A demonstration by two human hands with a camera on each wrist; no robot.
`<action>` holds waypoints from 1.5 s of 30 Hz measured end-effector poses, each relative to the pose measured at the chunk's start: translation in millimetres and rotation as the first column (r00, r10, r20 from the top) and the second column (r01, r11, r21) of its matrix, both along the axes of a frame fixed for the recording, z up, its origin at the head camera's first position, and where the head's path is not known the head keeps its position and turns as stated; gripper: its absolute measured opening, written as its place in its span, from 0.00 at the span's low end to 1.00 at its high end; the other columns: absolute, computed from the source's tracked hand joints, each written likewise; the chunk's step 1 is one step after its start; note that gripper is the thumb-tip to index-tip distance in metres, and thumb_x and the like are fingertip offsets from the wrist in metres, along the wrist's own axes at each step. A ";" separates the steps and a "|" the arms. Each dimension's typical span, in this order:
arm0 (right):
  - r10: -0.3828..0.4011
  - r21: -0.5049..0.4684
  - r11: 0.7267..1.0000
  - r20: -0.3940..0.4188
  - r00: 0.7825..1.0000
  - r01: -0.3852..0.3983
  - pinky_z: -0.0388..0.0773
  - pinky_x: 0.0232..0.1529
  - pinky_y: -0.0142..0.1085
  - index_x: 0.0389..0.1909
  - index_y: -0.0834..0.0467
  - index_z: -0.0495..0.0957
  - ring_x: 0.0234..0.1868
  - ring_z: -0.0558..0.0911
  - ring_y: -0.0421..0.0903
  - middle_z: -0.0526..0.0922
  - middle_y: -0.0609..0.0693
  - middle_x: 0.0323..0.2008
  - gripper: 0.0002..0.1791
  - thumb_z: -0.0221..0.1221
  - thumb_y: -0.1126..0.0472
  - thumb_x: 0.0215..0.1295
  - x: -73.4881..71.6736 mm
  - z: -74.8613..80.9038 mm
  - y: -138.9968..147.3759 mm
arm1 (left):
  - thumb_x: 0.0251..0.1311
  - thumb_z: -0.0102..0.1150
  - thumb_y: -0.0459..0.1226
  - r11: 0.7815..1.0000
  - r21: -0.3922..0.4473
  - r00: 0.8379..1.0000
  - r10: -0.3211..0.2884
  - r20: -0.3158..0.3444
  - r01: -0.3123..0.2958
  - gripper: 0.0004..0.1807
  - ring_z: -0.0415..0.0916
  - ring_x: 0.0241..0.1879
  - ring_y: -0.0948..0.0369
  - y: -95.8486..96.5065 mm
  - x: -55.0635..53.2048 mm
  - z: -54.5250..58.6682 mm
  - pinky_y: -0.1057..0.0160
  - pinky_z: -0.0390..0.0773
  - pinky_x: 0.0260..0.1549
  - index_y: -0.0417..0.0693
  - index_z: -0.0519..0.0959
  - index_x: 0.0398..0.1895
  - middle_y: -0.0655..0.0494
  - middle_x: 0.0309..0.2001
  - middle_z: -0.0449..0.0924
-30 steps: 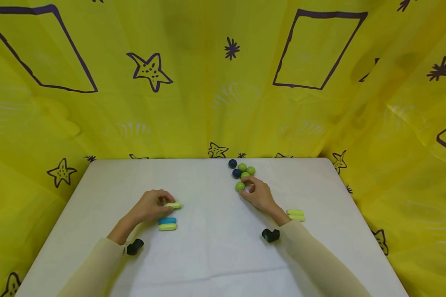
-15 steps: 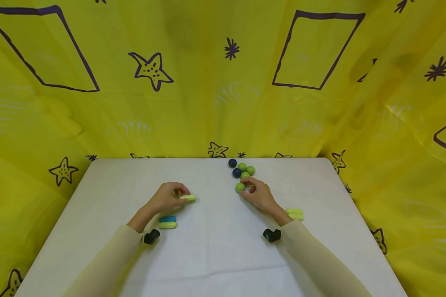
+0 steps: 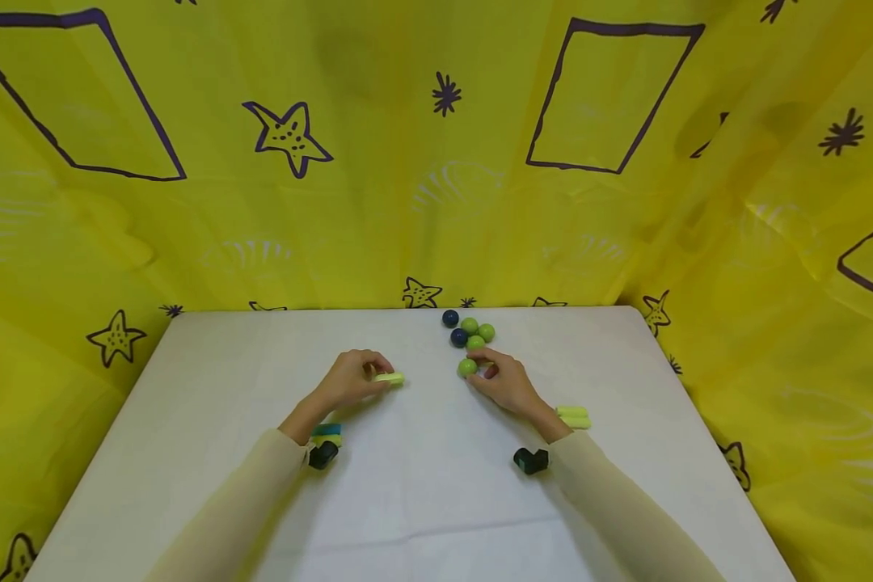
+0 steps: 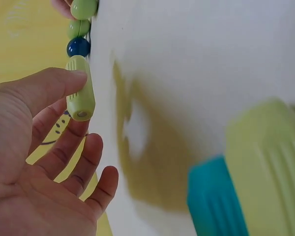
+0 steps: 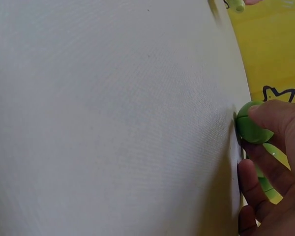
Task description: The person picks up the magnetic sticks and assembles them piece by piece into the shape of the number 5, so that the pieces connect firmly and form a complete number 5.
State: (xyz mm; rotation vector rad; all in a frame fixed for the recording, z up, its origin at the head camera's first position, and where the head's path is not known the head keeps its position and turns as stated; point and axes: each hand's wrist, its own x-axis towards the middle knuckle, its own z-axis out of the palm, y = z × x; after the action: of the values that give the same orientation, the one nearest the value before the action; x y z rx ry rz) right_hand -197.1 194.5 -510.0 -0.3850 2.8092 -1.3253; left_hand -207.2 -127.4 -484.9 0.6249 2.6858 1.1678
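My left hand (image 3: 351,378) pinches a light yellow-green ridged rod (image 4: 79,93) between thumb and fingers, above the tablecloth. A small round mark shows on the rod's near end. To the right, my right hand (image 3: 508,383) grips a green ball (image 3: 467,368) by its sides, at the table surface; a seam line runs across the ball in the right wrist view. Just behind that ball lie several green balls (image 3: 469,326) and two dark blue balls, one of them a front blue ball (image 3: 459,338). The rod is apart from the balls.
Under my left wrist lie a blue rod (image 3: 327,429) and a yellow-green rod (image 4: 268,162), side by side. Two more yellow-green rods (image 3: 572,417) lie right of my right wrist. A white cloth covers the table (image 3: 407,493); a yellow patterned curtain (image 3: 378,202) surrounds it.
My left hand has carried the yellow-green rod to the right and farther back, toward the balls. My right hand has stayed nearly still, holding the green ball.
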 end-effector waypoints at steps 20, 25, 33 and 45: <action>0.022 0.022 1.000 0.013 1.000 -0.022 0.72 0.44 0.40 0.58 0.51 0.83 0.40 0.77 0.44 0.86 0.47 0.47 0.20 0.69 0.58 0.66 3.4 -8.3 1.1 | 0.56 0.74 0.32 0.999 0.002 0.999 -0.033 0.018 0.033 0.09 0.72 0.36 0.59 46.4 -11.0 -7.0 0.62 0.72 0.39 0.45 0.87 0.40 0.58 0.34 0.81; 0.032 0.017 0.999 0.030 0.999 -0.032 0.72 0.43 0.40 0.59 0.51 0.83 0.40 0.76 0.45 0.85 0.46 0.45 0.20 0.69 0.58 0.66 4.7 -6.4 1.1 | 0.56 0.74 0.32 0.999 0.012 0.999 -0.045 -0.003 0.045 0.08 0.72 0.35 0.60 55.1 -14.1 -9.7 0.62 0.72 0.39 0.45 0.87 0.39 0.58 0.34 0.81; 0.024 0.025 0.999 0.027 0.999 -0.025 0.71 0.43 0.40 0.58 0.50 0.84 0.40 0.76 0.45 0.83 0.46 0.41 0.19 0.69 0.57 0.66 3.6 -5.9 1.2 | 0.57 0.72 0.31 0.997 0.036 0.998 -0.064 -0.007 0.064 0.07 0.73 0.35 0.59 68.3 -17.1 -11.2 0.62 0.73 0.38 0.44 0.87 0.39 0.56 0.35 0.83; 0.039 0.020 0.999 0.031 0.999 -0.039 0.71 0.43 0.41 0.59 0.50 0.83 0.40 0.76 0.45 0.82 0.46 0.38 0.19 0.69 0.58 0.67 5.2 -2.8 4.0 | 0.56 0.72 0.31 0.996 0.013 0.996 -0.090 -0.022 0.090 0.08 0.74 0.35 0.60 84.4 -18.4 -12.8 0.62 0.74 0.40 0.44 0.87 0.40 0.56 0.35 0.83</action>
State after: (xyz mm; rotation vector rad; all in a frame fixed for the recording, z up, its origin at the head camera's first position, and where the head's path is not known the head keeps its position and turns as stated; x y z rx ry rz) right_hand -191.9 198.5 -512.8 -0.4135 2.7738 -1.2823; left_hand -225.6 -43.0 -497.7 0.7570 2.6390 1.1644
